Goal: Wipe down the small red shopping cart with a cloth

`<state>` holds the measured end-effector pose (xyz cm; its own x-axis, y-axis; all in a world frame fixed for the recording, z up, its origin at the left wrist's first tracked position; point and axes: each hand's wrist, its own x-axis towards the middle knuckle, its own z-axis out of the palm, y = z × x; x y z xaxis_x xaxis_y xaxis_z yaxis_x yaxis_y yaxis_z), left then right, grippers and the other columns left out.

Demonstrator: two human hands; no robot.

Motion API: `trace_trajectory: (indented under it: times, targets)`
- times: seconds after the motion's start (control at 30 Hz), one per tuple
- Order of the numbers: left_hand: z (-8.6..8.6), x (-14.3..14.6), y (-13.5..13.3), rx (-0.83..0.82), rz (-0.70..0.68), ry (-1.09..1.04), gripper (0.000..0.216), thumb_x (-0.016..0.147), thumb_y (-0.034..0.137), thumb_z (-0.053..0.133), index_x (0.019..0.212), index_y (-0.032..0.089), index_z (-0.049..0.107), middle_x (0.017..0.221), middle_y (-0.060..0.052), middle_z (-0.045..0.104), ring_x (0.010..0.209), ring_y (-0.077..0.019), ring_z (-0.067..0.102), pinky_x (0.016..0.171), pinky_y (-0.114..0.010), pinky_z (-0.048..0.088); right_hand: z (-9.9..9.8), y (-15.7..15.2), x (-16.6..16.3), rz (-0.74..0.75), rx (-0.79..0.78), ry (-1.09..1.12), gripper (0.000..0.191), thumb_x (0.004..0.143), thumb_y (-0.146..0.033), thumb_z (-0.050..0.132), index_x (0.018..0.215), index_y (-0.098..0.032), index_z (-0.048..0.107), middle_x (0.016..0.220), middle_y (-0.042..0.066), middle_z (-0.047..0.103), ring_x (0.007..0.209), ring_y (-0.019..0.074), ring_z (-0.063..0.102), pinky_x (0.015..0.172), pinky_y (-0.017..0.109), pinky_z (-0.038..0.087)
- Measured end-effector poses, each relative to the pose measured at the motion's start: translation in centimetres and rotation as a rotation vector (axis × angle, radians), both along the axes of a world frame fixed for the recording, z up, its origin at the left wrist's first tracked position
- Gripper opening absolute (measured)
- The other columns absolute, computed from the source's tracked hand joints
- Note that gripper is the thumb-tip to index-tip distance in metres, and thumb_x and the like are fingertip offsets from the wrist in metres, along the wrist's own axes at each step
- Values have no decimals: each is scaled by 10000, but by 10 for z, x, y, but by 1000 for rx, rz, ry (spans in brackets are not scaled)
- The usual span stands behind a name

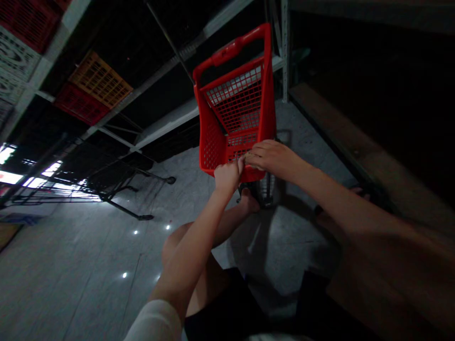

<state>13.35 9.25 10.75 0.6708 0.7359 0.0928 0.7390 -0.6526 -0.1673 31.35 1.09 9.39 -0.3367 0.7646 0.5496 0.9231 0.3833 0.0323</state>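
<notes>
A red plastic shopping cart [232, 111] with grid walls stands in front of me, its handle [227, 52] on the far side. Both hands meet over its near edge. My left hand [227, 176] is closed, thumb toward the other hand. My right hand [268, 155] curls in from the right with fingers bent, its tips against my left thumb. Something small and pale may be between the fingertips, too dim to make out. Whether either hand touches the cart's rim, I cannot tell.
Metal shelving [167, 128] runs along the back left, bearing an orange crate [101, 80] and a red crate [81, 104]. A dark wheeled metal frame [106, 196] stands at left. A low ledge [341, 123] borders the right. My bare legs straddle the grey floor [92, 255].
</notes>
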Motion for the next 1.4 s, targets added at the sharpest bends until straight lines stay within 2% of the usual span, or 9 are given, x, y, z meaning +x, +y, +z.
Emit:
trace_trajectory:
  times: [0.1,0.23,0.37,0.57,0.9,1.03,1.2,1.3,1.4]
  targets:
    - [10,-17,6,-27,-237,32,495,1127,453,290,1119,176,700,1009,-113,796,952,-243,769,809,-329,540,0,-8,33,64,-25,67,307,993,-196,586,1259,-227,735,1264,83,761,1184,272,657,1003,435,481]
    - [15,-61,33,32,-474,82,328,1109,354,408,1077,156,668,1055,-111,780,1061,-229,737,1092,-402,500,-2,-17,68,116,0,146,315,1047,-259,528,1301,-250,713,1356,38,734,1270,249,639,1106,414,472]
    - [13,-86,42,92,-655,105,221,1090,295,479,1041,173,656,986,-57,766,1005,-188,730,1195,-403,433,-3,-27,69,106,3,121,321,1061,-255,490,1295,-243,710,1368,50,726,1301,258,618,1125,426,473]
    - [0,-92,9,181,-536,69,207,1071,253,511,969,159,664,819,-78,739,894,-231,725,934,-355,524,-10,-30,7,-44,54,24,322,1037,-207,509,1294,-218,704,1263,72,762,1085,279,667,973,454,525]
    - [-10,-140,-33,258,-441,-16,221,1057,188,495,877,175,623,742,-62,691,754,-219,661,842,-359,474,-21,-14,-111,162,118,6,310,1023,-138,527,1281,-145,699,1277,123,747,1030,232,675,893,378,519]
    - [-14,-169,-32,257,-423,-56,272,1076,240,485,832,189,594,725,-52,661,755,-219,643,865,-360,456,-23,-9,-103,229,156,-42,311,1047,-164,500,1286,-191,697,1214,86,767,992,206,666,890,368,499]
    - [-9,-190,-6,149,-350,5,276,1087,273,464,859,191,595,766,-61,683,784,-232,646,865,-361,439,-22,11,-50,140,136,85,390,1024,-108,493,1312,-265,703,1291,51,760,1174,227,637,1024,426,449]
    - [-4,-193,13,88,-249,71,273,1086,294,470,866,191,595,793,-75,699,805,-241,658,855,-359,427,-23,30,-22,46,33,143,365,1020,-130,500,1254,-265,745,1274,55,769,1259,268,611,1102,491,416]
    - [-2,-192,26,106,-161,98,263,1088,272,447,897,182,605,819,-98,712,833,-261,673,823,-368,409,-38,50,-24,-39,-129,286,326,980,-161,548,1203,-224,777,1160,107,791,1180,306,655,1050,491,474]
